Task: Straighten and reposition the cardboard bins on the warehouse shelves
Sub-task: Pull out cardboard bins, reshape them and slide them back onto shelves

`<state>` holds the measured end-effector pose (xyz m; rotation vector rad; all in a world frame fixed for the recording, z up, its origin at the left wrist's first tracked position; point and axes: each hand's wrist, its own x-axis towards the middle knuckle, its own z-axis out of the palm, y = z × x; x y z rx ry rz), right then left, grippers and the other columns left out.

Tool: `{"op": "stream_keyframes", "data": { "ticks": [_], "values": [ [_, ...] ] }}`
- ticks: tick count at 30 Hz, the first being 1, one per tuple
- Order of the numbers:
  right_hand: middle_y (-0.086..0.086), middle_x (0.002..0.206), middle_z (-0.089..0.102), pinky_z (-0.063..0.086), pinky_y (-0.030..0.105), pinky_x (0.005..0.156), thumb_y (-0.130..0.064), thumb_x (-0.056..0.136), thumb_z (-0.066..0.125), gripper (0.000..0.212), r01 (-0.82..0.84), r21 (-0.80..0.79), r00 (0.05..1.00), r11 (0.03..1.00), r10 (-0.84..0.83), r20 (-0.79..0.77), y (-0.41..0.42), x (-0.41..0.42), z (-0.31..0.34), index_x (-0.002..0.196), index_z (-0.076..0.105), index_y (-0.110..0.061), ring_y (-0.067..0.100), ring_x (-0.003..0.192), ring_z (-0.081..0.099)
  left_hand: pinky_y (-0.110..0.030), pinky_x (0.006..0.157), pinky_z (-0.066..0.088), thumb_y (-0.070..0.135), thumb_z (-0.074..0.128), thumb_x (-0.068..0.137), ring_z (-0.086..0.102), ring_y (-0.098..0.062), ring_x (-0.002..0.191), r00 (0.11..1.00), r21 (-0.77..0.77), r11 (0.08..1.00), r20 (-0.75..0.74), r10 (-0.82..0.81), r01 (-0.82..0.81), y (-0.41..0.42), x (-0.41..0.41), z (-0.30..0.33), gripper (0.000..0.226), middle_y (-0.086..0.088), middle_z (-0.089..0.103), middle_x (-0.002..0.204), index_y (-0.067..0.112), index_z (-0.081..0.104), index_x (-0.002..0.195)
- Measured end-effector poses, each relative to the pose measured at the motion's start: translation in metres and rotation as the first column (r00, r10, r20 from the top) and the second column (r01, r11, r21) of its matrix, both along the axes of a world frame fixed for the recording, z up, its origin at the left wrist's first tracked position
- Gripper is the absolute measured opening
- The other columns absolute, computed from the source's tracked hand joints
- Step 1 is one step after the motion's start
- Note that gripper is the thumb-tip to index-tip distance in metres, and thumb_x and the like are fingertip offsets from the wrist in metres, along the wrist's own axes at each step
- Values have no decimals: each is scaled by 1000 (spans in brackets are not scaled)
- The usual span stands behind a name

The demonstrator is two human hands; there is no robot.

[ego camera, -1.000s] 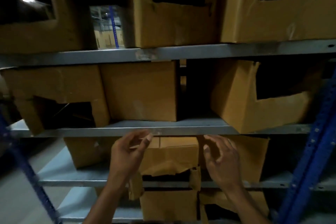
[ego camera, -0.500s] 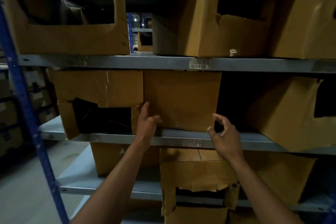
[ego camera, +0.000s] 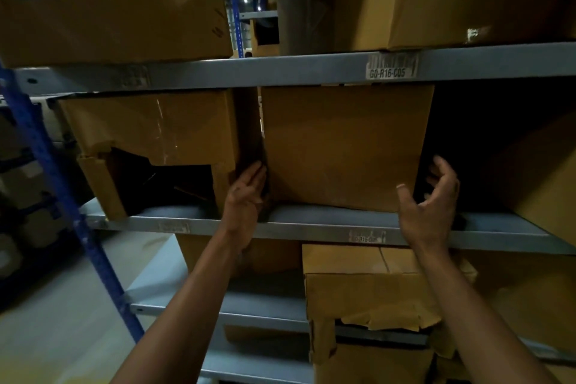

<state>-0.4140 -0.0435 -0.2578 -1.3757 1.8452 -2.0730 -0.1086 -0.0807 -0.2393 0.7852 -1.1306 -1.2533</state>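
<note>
Both hands now flank the plain cardboard bin (ego camera: 343,146) on the middle shelf (ego camera: 311,227), up from the lower shelf edge a second ago. Left hand (ego camera: 246,193) lies with straight fingers in the gap at the bin's 8 o'clock corner, touching its side. Right hand (ego camera: 433,199) hovers wide at 4 o'clock, fingers loosely curled, holding nothing. A torn bin (ego camera: 156,134) stands at 9 o'clock.

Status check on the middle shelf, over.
Left hand flat against plain bin, in the gap beside torn bin. Right hand open at its right corner. Nothing blocking.
</note>
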Motion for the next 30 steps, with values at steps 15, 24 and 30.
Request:
{"op": "stream_keyframes", "data": {
  "ticks": [15,24,30],
  "values": [
    [1,105,73,48,31,76,-55,94,52,45,132,-3,973,991,-129,192,99,38,12,120,72,-24,22,97,68,-51,110,49,34,53,91,64,-17,126,965,-172,981,259,-42,89,49,59,-6,59,4,67,137,32,58,149],
    [-2,114,72,51,44,93,-88,90,33,75,20,88,981,996,-37,192,153,46,95,114,73,-29,20,105,67,-53,99,54,62,57,94,66,-26,120,979,-183,983,196,50,-14,96,69,68,53,-3,71,126,25,71,129],
    [-1,120,73,40,45,96,-90,87,33,79,-311,131,899,941,247,361,172,61,161,128,69,-33,22,113,63,-65,104,50,94,54,75,62,-30,122,967,-119,987,244,-79,111,124,40,118,87,-3,61,135,36,58,140]
  ]
}}
